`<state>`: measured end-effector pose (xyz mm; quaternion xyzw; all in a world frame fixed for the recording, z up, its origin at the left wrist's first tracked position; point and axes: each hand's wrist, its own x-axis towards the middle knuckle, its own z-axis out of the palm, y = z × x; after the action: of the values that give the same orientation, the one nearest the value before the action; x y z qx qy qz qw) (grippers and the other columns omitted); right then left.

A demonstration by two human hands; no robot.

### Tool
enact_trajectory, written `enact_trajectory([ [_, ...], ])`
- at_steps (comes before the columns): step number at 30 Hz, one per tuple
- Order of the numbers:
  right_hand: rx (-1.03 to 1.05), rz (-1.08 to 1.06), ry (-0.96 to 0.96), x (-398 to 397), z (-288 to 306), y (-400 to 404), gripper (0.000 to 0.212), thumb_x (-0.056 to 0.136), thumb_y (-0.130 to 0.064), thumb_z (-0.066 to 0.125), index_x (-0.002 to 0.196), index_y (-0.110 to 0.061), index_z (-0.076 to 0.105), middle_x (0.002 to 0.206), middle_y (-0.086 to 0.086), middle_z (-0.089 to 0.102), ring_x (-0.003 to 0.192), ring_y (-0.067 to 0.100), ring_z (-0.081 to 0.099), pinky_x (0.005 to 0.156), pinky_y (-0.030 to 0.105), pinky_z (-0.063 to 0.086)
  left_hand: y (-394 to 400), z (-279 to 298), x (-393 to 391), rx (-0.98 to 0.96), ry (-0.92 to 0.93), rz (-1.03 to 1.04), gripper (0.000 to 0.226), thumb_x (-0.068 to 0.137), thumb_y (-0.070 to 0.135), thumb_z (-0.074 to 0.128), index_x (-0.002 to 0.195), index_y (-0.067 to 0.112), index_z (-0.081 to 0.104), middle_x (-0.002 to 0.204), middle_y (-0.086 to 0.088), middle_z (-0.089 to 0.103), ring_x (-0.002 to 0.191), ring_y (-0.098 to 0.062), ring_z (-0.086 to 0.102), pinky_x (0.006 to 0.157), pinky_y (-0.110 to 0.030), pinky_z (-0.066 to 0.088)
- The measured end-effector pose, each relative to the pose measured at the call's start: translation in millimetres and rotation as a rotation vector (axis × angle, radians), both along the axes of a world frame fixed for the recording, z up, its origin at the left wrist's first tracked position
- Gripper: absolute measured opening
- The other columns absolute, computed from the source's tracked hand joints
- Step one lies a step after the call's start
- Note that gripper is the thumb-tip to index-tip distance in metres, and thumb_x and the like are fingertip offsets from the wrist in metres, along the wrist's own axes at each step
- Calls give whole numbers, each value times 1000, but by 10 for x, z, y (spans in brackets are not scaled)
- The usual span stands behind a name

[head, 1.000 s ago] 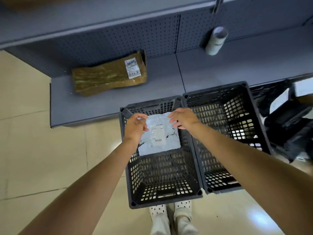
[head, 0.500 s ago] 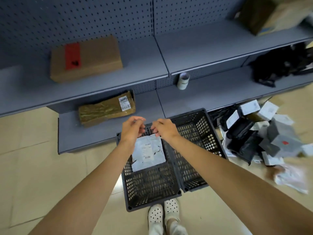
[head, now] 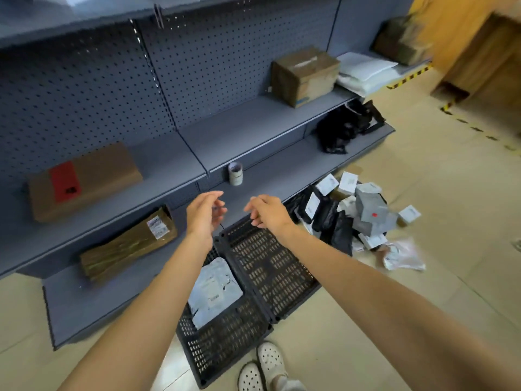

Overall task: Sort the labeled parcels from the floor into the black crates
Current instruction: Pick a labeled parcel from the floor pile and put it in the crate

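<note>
**On the floor, below the shelving: two crates, one parcel in, pile alongside**

Inside the left black crate (head: pixel 225 342), on the floor (head: pixel 423 170) at the person's feet: one grey poly-mailer parcel (head: pixel 214 289), label side up, lying flat on the crate bottom toward the far end, partly hidden by the left forearm.

Touching it on the right: right black crate (head: pixel 270 266), nothing seen in it.

Above the crates, well clear of the parcel: left hand (head: pixel 204 214) and right hand (head: pixel 266 211), held apart in the air, fingers loosely bent and released, grasping nothing.

Right of the crates, on the floor: pile of labeled parcels (head: pixel 349 213), a mix of black bags, small white boxes and grey boxes, one grey box with a red mark; a pale pink-white bag (head: pixel 403 253) at the near edge of the pile.

Behind the crates: grey shelving unit (head: pixel 248 128) with pegboard back.
- Bottom shelf: long brown wrapped parcel (head: pixel 127 245) with white label at left; roll of tape (head: pixel 235 173) standing at the middle; heap of black bags (head: pixel 346 128) at right.
- Middle shelf: flat cardboard box (head: pixel 84 180) with a red patch at left; upright brown carton (head: pixel 306 74) at right; white padded mailers (head: pixel 363 71) just beside the carton; another brown parcel (head: pixel 403 42) at the far end, blurred.

Near edge of view: white perforated clogs (head: pixel 262 368) on the person's feet, just beside the left crate's near corner.
</note>
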<state>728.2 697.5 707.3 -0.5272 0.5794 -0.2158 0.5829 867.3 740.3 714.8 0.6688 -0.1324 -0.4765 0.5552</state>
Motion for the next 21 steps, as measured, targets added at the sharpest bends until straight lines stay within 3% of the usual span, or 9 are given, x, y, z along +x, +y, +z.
enact_trajectory([
  [10,-88,-306,-119,-1157,645,58,34,102,-22,44,75,-14,62,65,2,52,53,13,49,51,17,42,-237,561,-941,-89,53,-246,11,94,15,59,97,18,69,72,5,60,59,-8,59,53,-17,46],
  [14,-83,-383,-143,-1736,738,75,30,99,-17,46,73,-14,61,65,3,51,51,13,46,44,14,39,-337,664,-1361,-111,-83,-416,12,95,15,56,92,17,68,72,4,60,61,-9,58,58,-20,42],
  [21,-142,-471,-108,-2876,803,-233,25,97,-17,44,81,-11,63,67,2,54,53,14,51,47,15,39,-825,740,-2332,-231,-325,-670,18,96,17,54,85,19,68,75,3,62,67,-12,59,62,-21,45],
])
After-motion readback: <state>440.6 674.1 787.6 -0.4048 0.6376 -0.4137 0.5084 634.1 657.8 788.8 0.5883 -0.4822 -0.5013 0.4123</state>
